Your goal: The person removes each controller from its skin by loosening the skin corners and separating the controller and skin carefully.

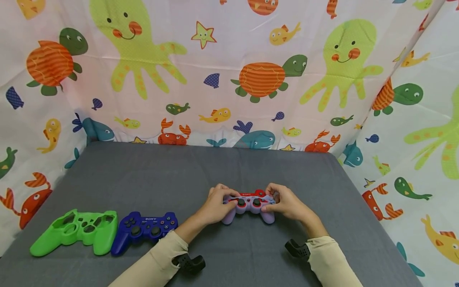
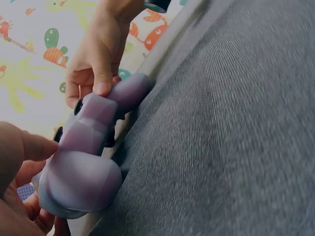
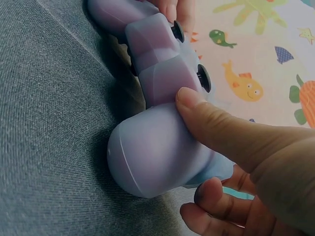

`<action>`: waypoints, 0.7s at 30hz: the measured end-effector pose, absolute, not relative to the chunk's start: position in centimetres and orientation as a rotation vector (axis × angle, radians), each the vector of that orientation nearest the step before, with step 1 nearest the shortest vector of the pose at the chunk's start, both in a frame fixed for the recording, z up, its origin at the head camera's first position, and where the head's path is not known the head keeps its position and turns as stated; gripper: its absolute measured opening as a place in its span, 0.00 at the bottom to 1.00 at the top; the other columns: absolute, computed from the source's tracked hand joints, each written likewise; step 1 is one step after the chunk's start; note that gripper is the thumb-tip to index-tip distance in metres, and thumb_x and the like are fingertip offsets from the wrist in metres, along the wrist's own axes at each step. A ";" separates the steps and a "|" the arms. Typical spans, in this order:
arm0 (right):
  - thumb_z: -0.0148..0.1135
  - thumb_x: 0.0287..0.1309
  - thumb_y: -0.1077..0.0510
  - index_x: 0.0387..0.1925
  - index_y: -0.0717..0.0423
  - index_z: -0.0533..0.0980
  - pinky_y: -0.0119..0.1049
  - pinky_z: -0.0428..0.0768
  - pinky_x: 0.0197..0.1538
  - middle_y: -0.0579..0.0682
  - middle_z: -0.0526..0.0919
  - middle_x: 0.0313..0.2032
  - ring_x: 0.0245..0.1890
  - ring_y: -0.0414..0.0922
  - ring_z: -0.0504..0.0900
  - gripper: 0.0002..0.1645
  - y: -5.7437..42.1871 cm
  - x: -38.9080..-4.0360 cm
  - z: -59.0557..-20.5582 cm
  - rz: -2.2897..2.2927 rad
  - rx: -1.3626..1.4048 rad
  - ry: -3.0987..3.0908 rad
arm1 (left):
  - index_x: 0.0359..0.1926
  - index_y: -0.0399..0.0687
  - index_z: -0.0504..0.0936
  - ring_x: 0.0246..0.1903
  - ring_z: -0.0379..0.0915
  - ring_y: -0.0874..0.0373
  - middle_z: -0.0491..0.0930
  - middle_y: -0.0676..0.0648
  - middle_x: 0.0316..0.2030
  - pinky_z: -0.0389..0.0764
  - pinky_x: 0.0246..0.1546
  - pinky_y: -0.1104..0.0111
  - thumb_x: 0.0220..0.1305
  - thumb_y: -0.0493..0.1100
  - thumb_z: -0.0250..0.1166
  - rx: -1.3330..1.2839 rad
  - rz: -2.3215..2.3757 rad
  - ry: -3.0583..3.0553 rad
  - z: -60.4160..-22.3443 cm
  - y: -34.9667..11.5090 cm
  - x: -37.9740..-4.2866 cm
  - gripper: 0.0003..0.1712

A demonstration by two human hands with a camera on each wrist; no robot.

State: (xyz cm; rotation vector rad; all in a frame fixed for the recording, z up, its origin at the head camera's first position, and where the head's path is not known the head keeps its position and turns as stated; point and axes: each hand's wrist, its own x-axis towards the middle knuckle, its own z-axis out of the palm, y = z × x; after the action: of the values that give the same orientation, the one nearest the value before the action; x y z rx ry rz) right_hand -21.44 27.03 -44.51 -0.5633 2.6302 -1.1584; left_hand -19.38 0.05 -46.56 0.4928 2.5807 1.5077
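A red game controller (image 1: 247,195) with black thumbsticks lies in a translucent lavender silicone cover (image 1: 267,217), low over the table in front of me. The cover wraps its handles and lower front, while red shows along the top middle by the SONY lettering. My left hand (image 1: 215,205) grips the left side, thumb beside the left stick and fingers round the far edge. On the other side my right hand (image 1: 288,203) pinches the cover at the upper right corner. Its thumb (image 3: 197,105) presses the front, with curled fingers (image 3: 216,201) at the outer edge.
To the left on the grey table (image 1: 161,159) lie a green silicone controller cover (image 1: 68,235) and a blue SONY controller (image 1: 143,229), side by side. A sea-animal print curtain (image 1: 211,56) stands along the back and sides. Each wrist carries a black camera mount (image 1: 191,264).
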 end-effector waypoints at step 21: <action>0.73 0.59 0.52 0.64 0.55 0.73 0.33 0.79 0.39 0.60 0.81 0.55 0.34 0.43 0.78 0.34 26.7 -21.4 -44.9 -1.099 -0.734 2.541 | 0.41 0.41 0.88 0.52 0.72 0.49 0.78 0.42 0.47 0.70 0.59 0.54 0.70 0.37 0.63 0.270 1.805 2.383 -46.9 0.4 -19.3 0.08</action>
State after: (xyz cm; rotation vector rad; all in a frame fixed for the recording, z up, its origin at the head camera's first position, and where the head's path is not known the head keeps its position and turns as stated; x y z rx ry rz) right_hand -21.42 26.74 -44.89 -0.7338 2.5415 -1.0989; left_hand -19.26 0.40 -46.88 0.2697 2.3828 1.8047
